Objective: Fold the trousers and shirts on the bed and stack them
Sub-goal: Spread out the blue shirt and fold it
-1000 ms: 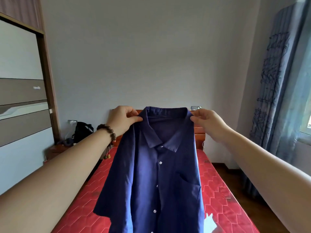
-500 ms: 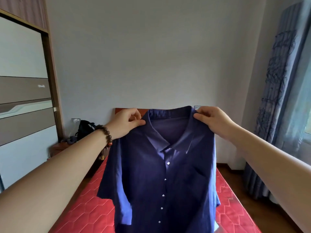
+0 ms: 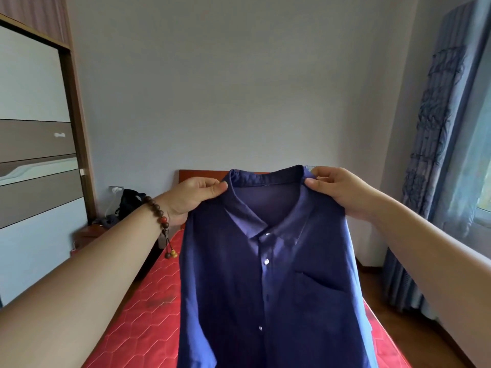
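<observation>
A dark blue button-up shirt with a chest pocket hangs in the air in front of me, its front facing me, above the red quilted bed. My left hand, with a bead bracelet on its wrist, pinches the shirt's left shoulder beside the collar. My right hand pinches the right shoulder beside the collar. The shirt's lower part runs out of the frame and hides most of the bed. No trousers are in view.
A tall wardrobe with grey and white panels stands at the left. A black bag sits on a low bedside cabinet. A wooden headboard meets the far wall. Blue curtains hang at the right over a wooden floor.
Both hands have kept their hold on the shoulders. The shirt has spread wider and shifted slightly right, and its sleeves have swung in closer to the body.
</observation>
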